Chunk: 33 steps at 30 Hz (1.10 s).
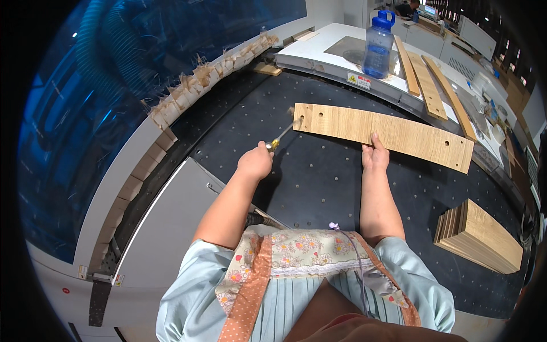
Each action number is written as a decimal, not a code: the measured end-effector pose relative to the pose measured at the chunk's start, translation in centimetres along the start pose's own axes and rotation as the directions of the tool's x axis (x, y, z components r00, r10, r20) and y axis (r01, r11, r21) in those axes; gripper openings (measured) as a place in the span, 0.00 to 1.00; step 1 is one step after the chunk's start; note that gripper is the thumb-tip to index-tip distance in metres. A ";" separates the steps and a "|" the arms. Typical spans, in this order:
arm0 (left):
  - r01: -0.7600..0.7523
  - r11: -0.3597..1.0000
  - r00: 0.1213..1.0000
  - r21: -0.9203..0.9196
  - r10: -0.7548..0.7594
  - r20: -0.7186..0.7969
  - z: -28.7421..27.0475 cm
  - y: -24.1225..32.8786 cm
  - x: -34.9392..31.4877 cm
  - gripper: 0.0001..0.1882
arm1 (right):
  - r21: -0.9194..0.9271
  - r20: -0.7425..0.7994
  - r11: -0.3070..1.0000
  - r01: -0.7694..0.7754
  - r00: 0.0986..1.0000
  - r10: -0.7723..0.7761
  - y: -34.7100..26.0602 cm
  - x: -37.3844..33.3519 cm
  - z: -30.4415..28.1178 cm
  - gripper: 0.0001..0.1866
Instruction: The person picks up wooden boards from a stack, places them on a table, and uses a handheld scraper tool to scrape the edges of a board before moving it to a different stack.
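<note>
My right hand (376,155) grips the lower long edge of a wood-grain board (387,130), thumb on its face, and holds it up over the black table. Several drilled holes show near both ends of the board. In my closed left hand (256,162) is an air blow gun (275,143) with a brass fitting and a thin metal nozzle. The nozzle's tip points at the holes in the board's left end; whether it touches cannot be told. A small brownish blur shows beside that end.
A stack of similar boards (484,236) lies at the right on the black studded table (307,194). Beyond, a white machine top (319,43) bears a blue water jug (379,48) and several wooden strips (427,85). At the left stands a machine with a blue window (114,85) and ragged taped edging (205,77).
</note>
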State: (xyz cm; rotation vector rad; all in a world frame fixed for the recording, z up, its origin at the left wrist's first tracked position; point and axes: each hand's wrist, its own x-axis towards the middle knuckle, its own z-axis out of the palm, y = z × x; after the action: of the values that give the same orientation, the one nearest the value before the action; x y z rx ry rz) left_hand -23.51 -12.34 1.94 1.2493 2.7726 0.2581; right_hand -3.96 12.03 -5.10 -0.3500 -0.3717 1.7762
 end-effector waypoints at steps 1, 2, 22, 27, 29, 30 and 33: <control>-0.020 1.000 1.000 0.009 0.019 0.008 0.1 -0.2 0.3 0.18 | 0.009 -0.001 1.000 -0.004 1.000 0.004 0.1 0.0 -0.1 0.21; -0.042 0.999 0.999 0.018 0.042 0.018 -0.1 0.0 0.4 0.18 | 0.018 -0.005 1.000 -0.005 1.000 0.005 0.2 0.0 -0.2 0.22; -0.066 0.998 0.994 0.001 0.066 0.084 -1.1 -0.7 2.3 0.18 | 0.018 -0.015 0.999 -0.045 0.999 0.046 0.0 0.7 -0.8 0.23; -0.060 0.998 0.996 0.010 0.059 0.073 -1.3 -0.5 2.6 0.18 | 0.018 -0.005 0.999 -0.046 0.999 0.046 0.1 0.8 -1.0 0.22; -0.041 0.999 0.991 -0.017 0.043 0.129 -1.8 -0.3 2.4 0.18 | 0.013 0.001 0.999 -0.049 0.999 0.049 0.1 0.9 -1.2 0.22; -0.051 0.999 0.995 -0.012 0.051 0.090 -2.0 -0.3 2.4 0.18 | 0.011 0.004 0.999 -0.051 0.999 0.051 0.1 0.9 -1.2 0.22; -0.081 0.997 0.997 -0.014 0.081 0.017 -2.9 -0.2 2.3 0.19 | 0.002 0.009 1.000 -0.027 1.000 0.027 0.1 0.6 -1.0 0.22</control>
State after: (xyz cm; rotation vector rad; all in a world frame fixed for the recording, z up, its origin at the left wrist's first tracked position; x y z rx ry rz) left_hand -25.62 -11.11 4.70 1.3563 2.7043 0.2695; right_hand -3.76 12.68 -6.09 -0.3469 -0.3724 1.8052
